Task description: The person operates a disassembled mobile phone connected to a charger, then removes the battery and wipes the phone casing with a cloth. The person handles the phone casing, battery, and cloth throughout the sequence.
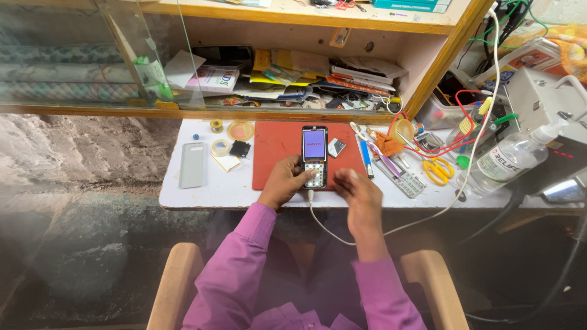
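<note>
A keypad mobile phone (pixel 315 153) with a lit screen lies on a red mat (pixel 275 146) on the white workbench. My left hand (pixel 284 181) grips its lower left side, thumb on the keypad. My right hand (pixel 361 192) hovers just right of the phone's lower end, fingers loosely curled, holding nothing that I can see. A white cable (pixel 330 231) runs from the phone's bottom edge, down past the bench edge and off to the right. A small dark square part (pixel 336 147) lies on the mat beside the phone.
A grey phone back cover (pixel 192 165), tape rolls (pixel 221 147) and a small black part (pixel 240 149) lie left of the mat. Pens, a tool (pixel 365 159), yellow scissors (pixel 436 171), a calculator-like keypad (pixel 405 181) and a clear spray bottle (pixel 510 160) crowd the right. A cluttered shelf sits behind.
</note>
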